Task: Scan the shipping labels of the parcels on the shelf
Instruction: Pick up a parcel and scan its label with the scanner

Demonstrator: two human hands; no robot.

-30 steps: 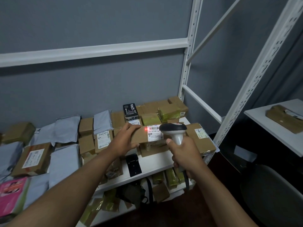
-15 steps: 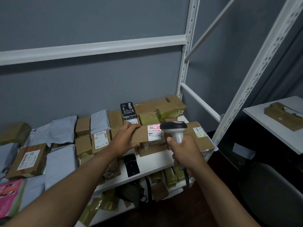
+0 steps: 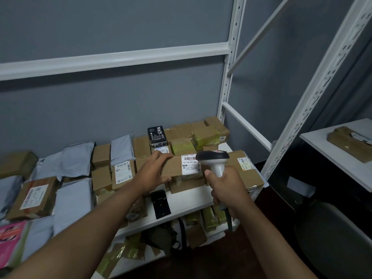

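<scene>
My left hand [image 3: 154,172] grips the left end of a flat brown cardboard parcel [image 3: 174,167], held tilted so its white shipping label [image 3: 190,164] faces me. My right hand [image 3: 225,186] grips the handle of a grey and black barcode scanner [image 3: 214,159], whose head sits just right of the label. A faint red glow lies on the label's barcode. Many more brown boxes and grey mailer bags [image 3: 77,158] lie on the white shelf [image 3: 187,198].
A black flat device [image 3: 160,204] lies on the shelf front below the parcel. White shelf uprights [image 3: 227,77] and a slanted post [image 3: 314,93] stand to the right. A white table [image 3: 340,158] with a brown packet is at far right. Lower shelf holds more parcels.
The bright red scan spot seen on the label a second ago has faded to a faint glow. Both hands and the parcel have stayed nearly in the same place.
</scene>
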